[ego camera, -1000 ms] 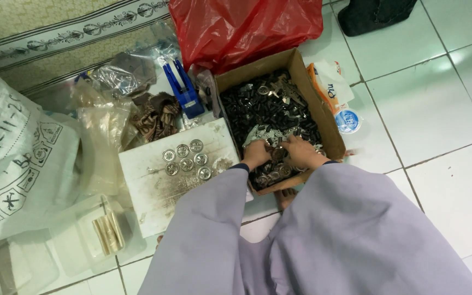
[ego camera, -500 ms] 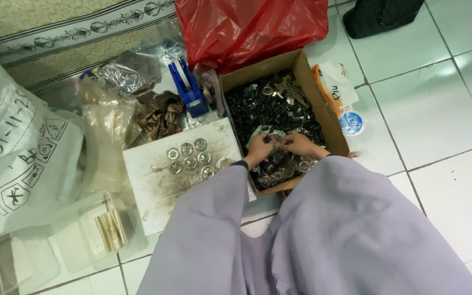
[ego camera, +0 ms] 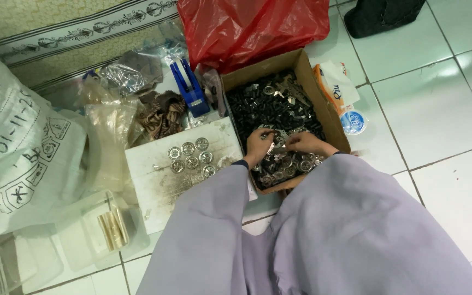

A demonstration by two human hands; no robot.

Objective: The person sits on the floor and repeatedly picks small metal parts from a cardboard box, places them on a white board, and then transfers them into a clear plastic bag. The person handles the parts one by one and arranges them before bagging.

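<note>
Left hand (ego camera: 258, 145) and right hand (ego camera: 303, 143) pinch small metal parts (ego camera: 277, 146) over the brown cardboard box (ego camera: 334, 123); 7 round silver discs (ego camera: 192, 157) lie on the white board (ego camera: 159, 186).

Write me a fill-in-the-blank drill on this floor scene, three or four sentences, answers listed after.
1. Both hands, the left hand and the right hand, work inside a ____ box full of small dark metal parts.
2. The round silver discs lie in rows on a ____ board.
3. Behind the box sits a crumpled ____ plastic bag.
4. The clamp-like tool left of the box is ____.

Missing words: cardboard; white; red; blue
</note>
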